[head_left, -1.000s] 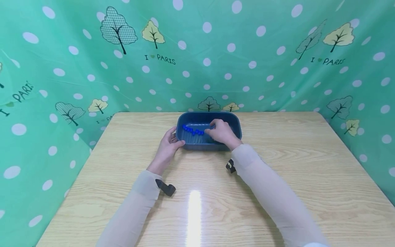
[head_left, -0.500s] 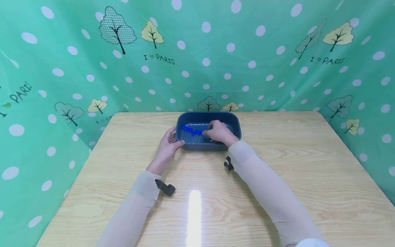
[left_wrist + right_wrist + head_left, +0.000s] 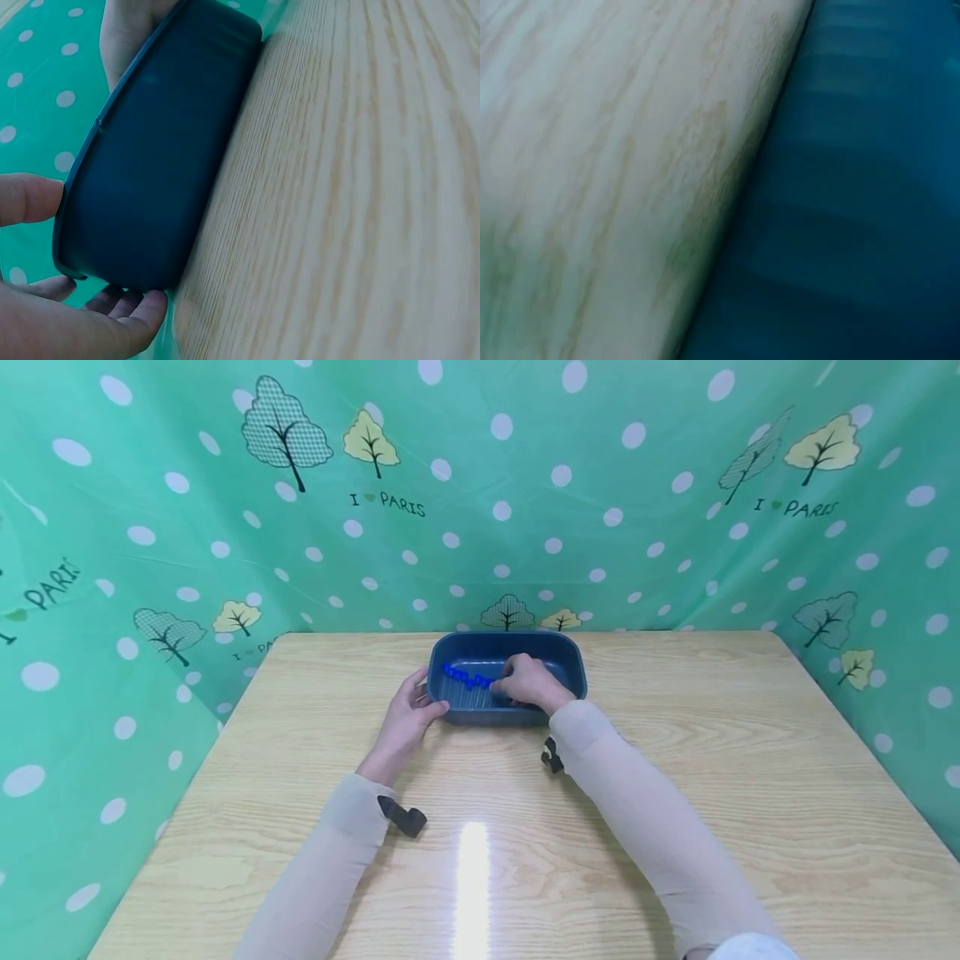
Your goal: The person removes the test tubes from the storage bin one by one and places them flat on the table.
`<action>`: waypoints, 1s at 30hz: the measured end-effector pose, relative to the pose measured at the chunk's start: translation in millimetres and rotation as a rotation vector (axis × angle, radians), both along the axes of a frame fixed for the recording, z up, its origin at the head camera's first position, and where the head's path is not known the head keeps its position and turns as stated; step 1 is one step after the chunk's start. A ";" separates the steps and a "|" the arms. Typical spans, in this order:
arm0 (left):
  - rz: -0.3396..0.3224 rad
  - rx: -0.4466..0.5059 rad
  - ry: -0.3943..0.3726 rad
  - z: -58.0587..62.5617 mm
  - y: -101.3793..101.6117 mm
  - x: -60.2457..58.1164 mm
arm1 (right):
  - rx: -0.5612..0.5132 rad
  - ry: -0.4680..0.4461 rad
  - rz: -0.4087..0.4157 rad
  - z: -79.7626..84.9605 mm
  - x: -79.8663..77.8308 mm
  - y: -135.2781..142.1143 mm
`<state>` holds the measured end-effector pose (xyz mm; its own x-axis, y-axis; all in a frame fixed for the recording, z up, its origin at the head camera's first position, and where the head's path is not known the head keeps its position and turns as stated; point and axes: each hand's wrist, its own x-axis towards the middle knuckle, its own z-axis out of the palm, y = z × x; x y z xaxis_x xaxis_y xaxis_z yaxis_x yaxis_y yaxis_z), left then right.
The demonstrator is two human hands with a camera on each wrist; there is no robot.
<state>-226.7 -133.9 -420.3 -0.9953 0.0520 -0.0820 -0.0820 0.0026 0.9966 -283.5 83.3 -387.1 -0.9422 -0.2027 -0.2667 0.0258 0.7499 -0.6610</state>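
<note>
A dark blue oblong basin (image 3: 495,718) stands at the far side of the table. My left hand (image 3: 407,714) grips its left end, the thumb at the rim and the other fingers along the outer wall, as the left wrist view also shows. Inside, a crooked row of small blue pieces (image 3: 457,675) lies on the ribbed bottom. My right hand (image 3: 531,681) reaches over the front rim with bent fingers, its thumb and fingertips pinching at the row's right end. Only the outer wall of the basin (image 3: 840,187) and tabletop appear in the right wrist view.
The light wood table (image 3: 315,693) extends on both sides of the basin and in front of it. Behind the table hangs a green dotted curtain (image 3: 525,477). A black camera mount (image 3: 402,816) sits on the left wrist, another (image 3: 552,756) on the right.
My right hand has shifted slightly left and toward me inside the basin, and its fingertips now overlap the row's right end. The left hand and basin have stayed put.
</note>
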 end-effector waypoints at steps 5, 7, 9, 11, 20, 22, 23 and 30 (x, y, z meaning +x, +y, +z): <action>-0.008 0.010 -0.001 -0.3 -0.3 0.1 | 0.027 0.011 0.007 -2.6 -1.3 -2.2; -0.011 0.011 0.001 -0.5 -0.4 0.2 | 0.041 0.018 0.006 -4.1 -2.2 -3.3; -0.011 0.014 0.000 -0.5 -0.5 0.6 | 0.052 0.024 0.005 -5.3 -3.0 -4.6; -0.008 0.016 0.000 -0.2 -0.2 0.8 | 0.068 0.033 0.007 -6.4 -4.0 -5.9; 0.001 0.013 -0.008 -1.1 0.1 -1.0 | 0.127 0.070 0.004 -10.1 -7.9 -8.3; -0.003 0.020 -0.014 -0.7 -0.2 -1.2 | 0.134 0.071 0.001 -11.4 -8.7 -8.3; -0.007 0.024 -0.018 0.0 -0.2 -1.0 | 0.136 0.070 0.000 -11.9 -9.0 -8.3; -0.031 0.005 -0.032 19.3 1.4 9.8 | 0.153 0.069 -0.011 -14.6 -10.7 -10.3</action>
<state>-216.9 -132.5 -401.0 -0.9900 0.0833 -0.1137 -0.1141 0.0007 0.9935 -294.2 72.9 -401.7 -0.9613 -0.1544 -0.2284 -0.0069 0.8417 -0.5398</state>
